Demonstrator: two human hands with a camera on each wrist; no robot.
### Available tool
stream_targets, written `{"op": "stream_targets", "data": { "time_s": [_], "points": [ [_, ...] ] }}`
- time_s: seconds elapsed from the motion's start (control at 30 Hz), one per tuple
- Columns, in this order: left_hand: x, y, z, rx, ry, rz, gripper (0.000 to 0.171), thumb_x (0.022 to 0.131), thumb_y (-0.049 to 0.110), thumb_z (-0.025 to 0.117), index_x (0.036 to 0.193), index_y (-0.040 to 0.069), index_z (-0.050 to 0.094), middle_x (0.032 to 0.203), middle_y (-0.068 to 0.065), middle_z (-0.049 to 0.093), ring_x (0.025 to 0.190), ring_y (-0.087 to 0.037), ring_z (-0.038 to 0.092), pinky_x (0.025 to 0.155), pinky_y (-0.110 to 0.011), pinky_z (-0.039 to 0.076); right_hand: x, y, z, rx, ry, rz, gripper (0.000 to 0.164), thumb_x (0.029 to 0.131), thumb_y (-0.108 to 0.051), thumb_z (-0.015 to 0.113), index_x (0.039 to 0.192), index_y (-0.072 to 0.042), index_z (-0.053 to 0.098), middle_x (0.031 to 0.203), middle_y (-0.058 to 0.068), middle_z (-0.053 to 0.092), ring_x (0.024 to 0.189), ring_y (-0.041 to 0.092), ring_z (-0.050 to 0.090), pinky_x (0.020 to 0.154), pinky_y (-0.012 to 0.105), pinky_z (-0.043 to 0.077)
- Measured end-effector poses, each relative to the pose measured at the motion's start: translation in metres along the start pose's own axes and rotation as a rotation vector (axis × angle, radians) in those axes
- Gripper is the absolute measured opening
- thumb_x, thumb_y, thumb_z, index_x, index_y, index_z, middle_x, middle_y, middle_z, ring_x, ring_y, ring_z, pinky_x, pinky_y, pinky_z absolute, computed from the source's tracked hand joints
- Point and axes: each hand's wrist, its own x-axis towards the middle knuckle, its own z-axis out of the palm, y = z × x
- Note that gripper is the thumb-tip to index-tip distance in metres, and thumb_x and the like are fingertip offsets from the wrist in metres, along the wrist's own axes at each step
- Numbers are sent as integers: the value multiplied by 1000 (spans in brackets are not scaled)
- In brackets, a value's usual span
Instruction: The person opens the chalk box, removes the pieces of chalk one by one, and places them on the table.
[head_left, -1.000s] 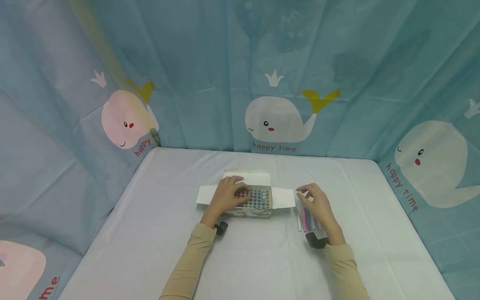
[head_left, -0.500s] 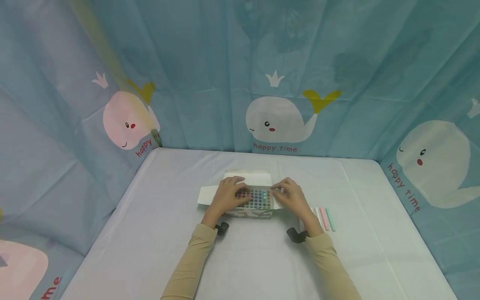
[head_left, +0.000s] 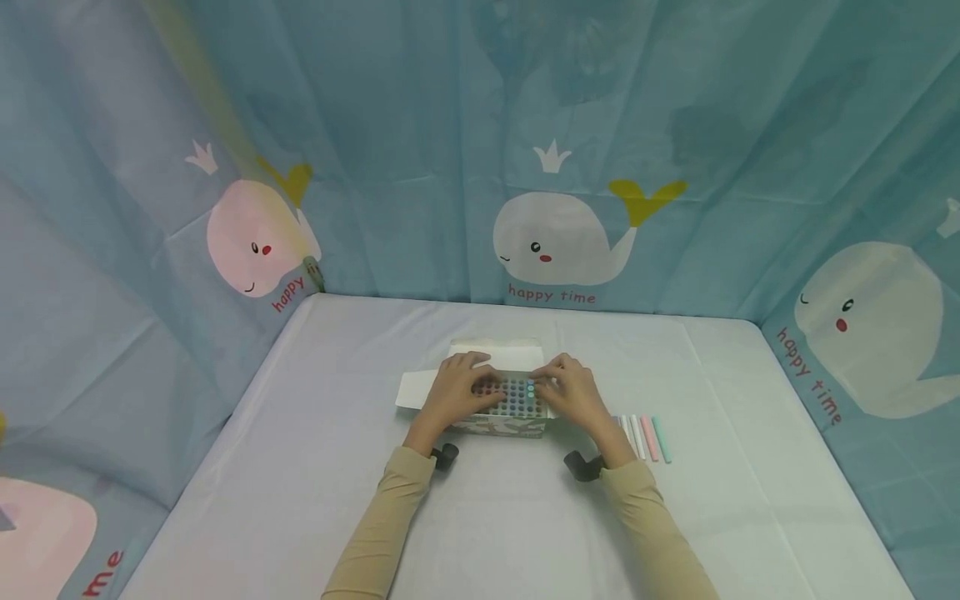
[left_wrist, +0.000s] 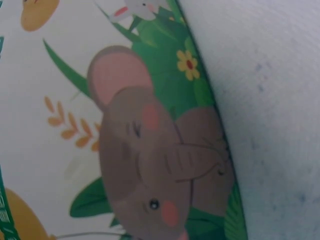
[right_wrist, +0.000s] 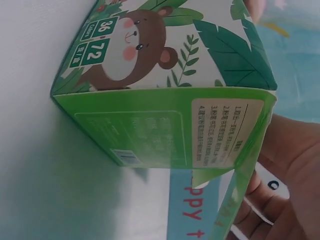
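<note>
An open cardboard box (head_left: 495, 426) stands on the table, packed with upright chalk sticks (head_left: 517, 398) in rows. My left hand (head_left: 453, 390) rests over its left end, thumb and fingers spread across the chalk. At the right end, my right hand (head_left: 573, 392) has bent fingers close together, fingertips right at the chalk tops. I cannot tell whether they pinch a stick. In the right wrist view, the green end of the box (right_wrist: 145, 130) and its flap partly hide the right fingers (right_wrist: 260, 215). The left wrist view shows the box's elephant print (left_wrist: 150, 150).
Loose chalk sticks (head_left: 649, 438) in white, pink and green lie side by side to the right of the box, partly behind the right wrist. A white cloth covers the table (head_left: 360, 333). Blue whale-print curtains (head_left: 390, 167) hang behind and at both sides.
My right hand has moved left from above the loose chalk to the right end of the box, uncovering the pink and green sticks. My left hand has stayed on the box.
</note>
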Motion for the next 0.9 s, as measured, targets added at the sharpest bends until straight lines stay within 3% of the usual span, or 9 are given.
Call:
{"op": "stream_targets", "data": {
  "time_s": [0.23, 0.5, 0.9],
  "points": [
    [1, 0, 0, 9, -4, -2, 32, 76, 58, 54, 96, 35, 62, 125, 3, 45, 117, -19, 37, 104, -40, 25, 1, 1, 3, -26, 34, -47, 12, 77, -21, 67, 88, -21, 68, 81, -5, 49, 71, 11, 43, 65, 29, 35],
    [1, 2, -1, -4, -3, -9, 31, 75, 57, 56, 95, 34, 63, 125, 3, 45, 117, -20, 37, 104, -40, 25, 1, 3, 4, -42, 53, -70, 12, 77, -22, 66, 89, -20, 67, 83, -6, 48, 72, 9, 42, 68, 31, 36],
    [1, -1, 1, -8, 7, 12, 31, 75, 58, 55, 95, 34, 62, 125, 2, 45, 116, -21, 38, 103, -42, 27, 2, -1, -7, 78, 173, -37, 10, 80, -25, 64, 88, -19, 64, 89, -2, 53, 85, 16, 49, 77, 39, 37]
  ]
}}
